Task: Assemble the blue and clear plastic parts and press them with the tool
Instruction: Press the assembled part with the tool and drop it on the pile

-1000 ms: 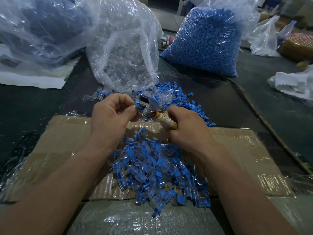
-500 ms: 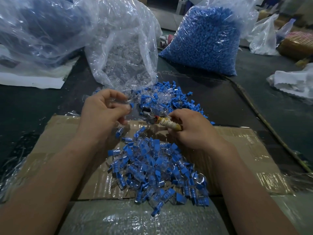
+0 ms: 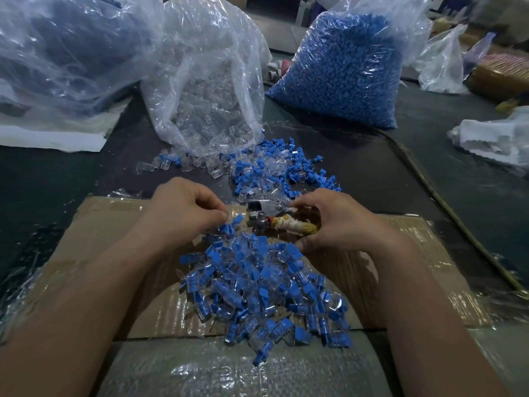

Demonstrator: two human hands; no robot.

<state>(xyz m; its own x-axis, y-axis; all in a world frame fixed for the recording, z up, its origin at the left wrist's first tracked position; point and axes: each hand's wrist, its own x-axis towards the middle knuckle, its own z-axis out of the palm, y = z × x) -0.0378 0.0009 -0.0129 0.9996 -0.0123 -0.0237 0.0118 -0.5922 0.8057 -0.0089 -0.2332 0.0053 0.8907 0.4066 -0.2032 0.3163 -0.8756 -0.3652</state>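
Right hand (image 3: pixel 337 224) grasps the tool (image 3: pixel 264 212), left hand (image 3: pixel 183 216) pinches a blue part (image 3: pixel 233 222) mid-frame; misfed, it may slip into the pile (image 3: pixel 257 285).

Dark worktable (image 3: pixel 43 181) under dim light, taped cardboard sheet (image 3: pixel 108 222) up front

Your right hand (image 3: pixel 340 222) grips tool (image 3: pixel 264 210) by wrapped handle; your left hand (image 3: pixel 183 213) curls just beside tool head, above parts pile (image 3: pixel 257 285).
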